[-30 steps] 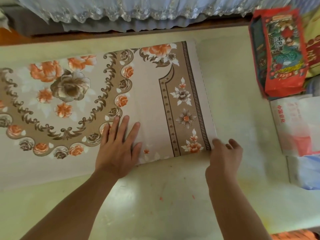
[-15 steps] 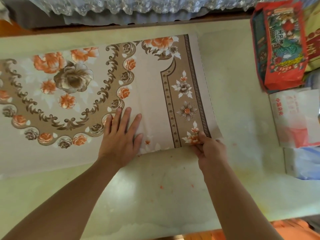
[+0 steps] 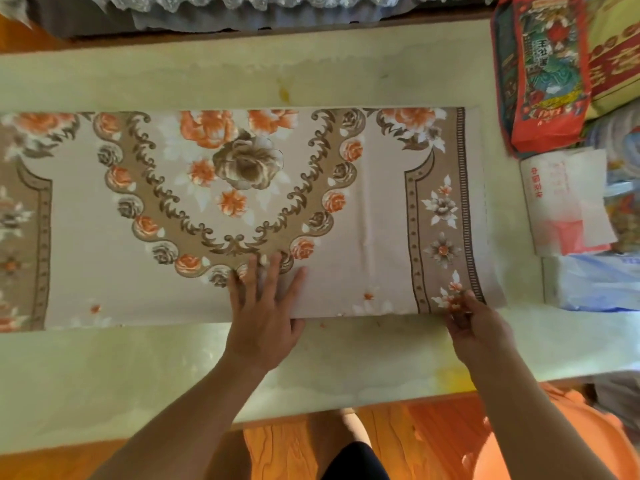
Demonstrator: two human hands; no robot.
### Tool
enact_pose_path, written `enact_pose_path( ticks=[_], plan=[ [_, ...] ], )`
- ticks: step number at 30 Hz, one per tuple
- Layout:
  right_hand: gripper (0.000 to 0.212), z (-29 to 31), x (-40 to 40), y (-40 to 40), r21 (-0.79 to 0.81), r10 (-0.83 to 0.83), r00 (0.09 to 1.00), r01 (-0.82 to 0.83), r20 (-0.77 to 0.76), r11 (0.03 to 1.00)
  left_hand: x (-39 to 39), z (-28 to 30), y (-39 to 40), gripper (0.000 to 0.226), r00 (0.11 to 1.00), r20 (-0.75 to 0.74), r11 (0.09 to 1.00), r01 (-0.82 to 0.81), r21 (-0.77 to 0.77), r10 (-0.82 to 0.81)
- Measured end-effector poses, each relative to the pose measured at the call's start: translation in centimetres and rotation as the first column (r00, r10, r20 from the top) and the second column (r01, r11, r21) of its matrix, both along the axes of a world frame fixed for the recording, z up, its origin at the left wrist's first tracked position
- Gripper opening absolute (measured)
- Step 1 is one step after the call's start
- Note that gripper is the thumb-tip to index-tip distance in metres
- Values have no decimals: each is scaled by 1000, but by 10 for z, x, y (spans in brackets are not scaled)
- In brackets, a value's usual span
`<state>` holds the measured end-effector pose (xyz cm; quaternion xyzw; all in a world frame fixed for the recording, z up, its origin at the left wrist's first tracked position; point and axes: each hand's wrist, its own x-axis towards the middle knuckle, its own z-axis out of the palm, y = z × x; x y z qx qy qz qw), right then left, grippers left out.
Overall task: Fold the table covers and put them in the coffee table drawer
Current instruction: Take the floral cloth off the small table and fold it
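A beige table cover [image 3: 374, 216] printed with orange and brown flowers lies as a long strip across the pale green coffee table [image 3: 173, 372]. Its left end runs out of view. My left hand [image 3: 265, 313] presses flat on the cover's near edge, fingers spread. My right hand [image 3: 472, 323] pinches the cover's near right corner, thumb on top of the brown border. No drawer is in view.
A red and blue printed bag [image 3: 540, 71] lies at the table's far right end, with a yellow and red package [image 3: 613, 57] beside it. White paper and plastic bags [image 3: 568, 202] lie below them. Lace-edged fabric [image 3: 242, 8] hangs beyond the far edge. Orange wood floor [image 3: 294, 452] shows below.
My right hand went from resting by the cover's near right corner to pinching it. My left hand stayed pressed on the near edge. The view pulled back, showing more of the cover.
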<state>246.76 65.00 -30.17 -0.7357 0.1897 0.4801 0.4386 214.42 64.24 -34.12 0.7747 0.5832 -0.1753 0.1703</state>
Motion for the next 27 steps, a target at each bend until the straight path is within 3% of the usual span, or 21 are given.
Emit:
enact_pose_path(
  ticks=[7, 11, 14, 16, 18, 21, 24, 26, 27],
  plan=[
    [28, -12, -8, 3, -78, -32, 995, 40, 90, 996, -38, 16, -44, 90, 972, -6, 971, -236, -20, 236],
    [9, -1, -11, 8, -49, -68, 994, 72, 81, 996, -52, 17, -45, 91, 978, -17, 975, -207, -85, 206],
    [7, 24, -26, 18, -17, -36, 979, 40, 203, 999, -57, 28, -33, 91, 984, -1, 970, -175, -170, 178],
    [15, 46, -45, 29, 28, 57, 948, -69, 313, 997, -64, 36, -22, 88, 988, 11, 957, -148, -248, 155],
    [10, 71, -71, 40, 22, 212, 865, -248, 454, 968, -70, 42, -10, 85, 993, 6, 942, -113, -316, 121],
    [16, 108, -124, 55, -42, 389, 632, -491, 671, 870, -79, 45, 5, 81, 993, 37, 905, -86, -417, 112],
    [13, 138, -194, 59, -30, 401, 413, -664, 818, 747, -97, 45, 20, 72, 969, 192, 875, -47, -481, 157],
    [10, 152, -249, 60, -11, 375, 310, -759, 874, 651, -118, 50, 24, 67, 841, 419, 829, -61, -557, 343],
    [9, 155, -276, 60, -8, 366, 271, -795, 891, 607, -134, 57, 22, 63, 687, 502, 766, -125, -631, 526]
  ],
)
